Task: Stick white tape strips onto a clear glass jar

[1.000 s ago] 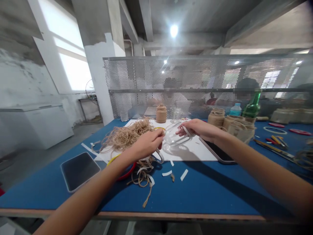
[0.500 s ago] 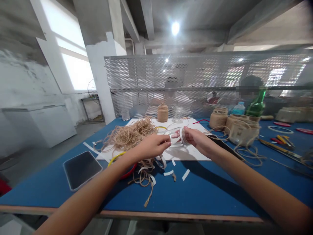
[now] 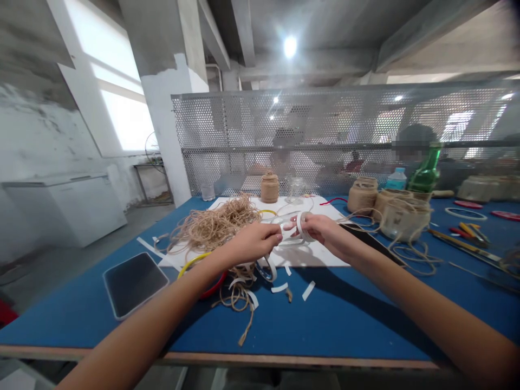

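Note:
My right hand holds a roll of white tape upright, fingers around and through the ring. My left hand is closed in a pinch just left of it. Something pale shows between the hands, but what the left fingertips hold is too small to make out. Behind both hands, a clear glass jar lies on its side on white paper, partly hidden. Below my left hand, another tape roll stands near a tangled heap of jute twine.
Cut white strips lie in front. A tablet-like dark panel rests at left. Twine-wrapped jars, a green bottle and tools stand or lie at right. A perforated metal screen closes off the back; people sit beyond it.
The tape roll in my right hand has turned slightly and shifted a little left. My left hand has barely moved.

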`<move>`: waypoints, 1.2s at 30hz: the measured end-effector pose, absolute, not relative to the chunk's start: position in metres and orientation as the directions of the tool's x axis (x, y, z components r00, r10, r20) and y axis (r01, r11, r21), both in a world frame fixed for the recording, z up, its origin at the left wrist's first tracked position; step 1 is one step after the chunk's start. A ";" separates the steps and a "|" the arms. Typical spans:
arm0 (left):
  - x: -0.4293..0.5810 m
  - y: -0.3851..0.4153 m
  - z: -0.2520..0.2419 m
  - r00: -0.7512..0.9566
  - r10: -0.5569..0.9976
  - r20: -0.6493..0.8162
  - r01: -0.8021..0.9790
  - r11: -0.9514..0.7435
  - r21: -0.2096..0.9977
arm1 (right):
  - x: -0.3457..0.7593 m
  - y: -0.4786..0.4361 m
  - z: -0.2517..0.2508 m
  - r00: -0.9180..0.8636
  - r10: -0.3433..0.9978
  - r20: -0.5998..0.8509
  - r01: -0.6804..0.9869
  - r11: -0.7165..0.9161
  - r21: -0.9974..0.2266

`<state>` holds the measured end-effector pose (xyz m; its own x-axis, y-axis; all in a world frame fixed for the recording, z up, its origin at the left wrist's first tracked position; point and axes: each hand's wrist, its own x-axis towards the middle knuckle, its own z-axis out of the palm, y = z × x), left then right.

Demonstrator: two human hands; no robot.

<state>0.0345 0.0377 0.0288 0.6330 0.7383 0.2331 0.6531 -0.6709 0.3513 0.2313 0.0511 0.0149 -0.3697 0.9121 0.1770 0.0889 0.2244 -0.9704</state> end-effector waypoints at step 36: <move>0.039 0.043 0.030 0.606 0.761 0.232 0.678 -0.646 0.350 | 0.233 0.053 0.014 -0.386 0.904 0.181 0.076 0.227 -0.971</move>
